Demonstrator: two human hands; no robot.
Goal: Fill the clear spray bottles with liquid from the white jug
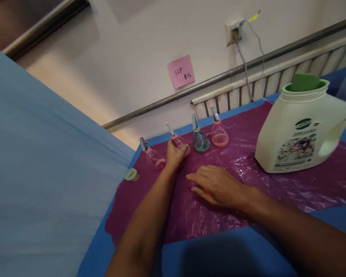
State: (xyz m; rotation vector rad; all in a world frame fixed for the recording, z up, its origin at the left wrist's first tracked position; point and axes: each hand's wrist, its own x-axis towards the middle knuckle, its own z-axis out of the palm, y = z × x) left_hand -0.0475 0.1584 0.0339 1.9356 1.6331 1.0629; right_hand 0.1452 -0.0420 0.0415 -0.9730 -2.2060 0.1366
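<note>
My left hand (pixel 175 155) is wrapped round the body of a small clear spray bottle (pixel 177 141) with a pink collar, which stands in a row of similar bottles. To its left is a pink-collared spray bottle (pixel 155 158) with pink liquid. On its right stand a spray bottle with greenish liquid (pixel 201 141) and another with pink liquid (pixel 219 135). My right hand (pixel 216 184) hovers low over or rests on the purple plastic sheet (pixel 196 219), palm down, fingers stretched out and holding nothing; I cannot tell whether it touches.
A large cream jug (pixel 294 130) with a green piece in its mouth stands at the right. A small pale green cup (pixel 132 175) sits at the left. Behind are a railing (pixel 265 88), a wall socket (pixel 233 32) with cables, and a pink note (pixel 181 71). A blue curtain (pixel 40 165) hangs left.
</note>
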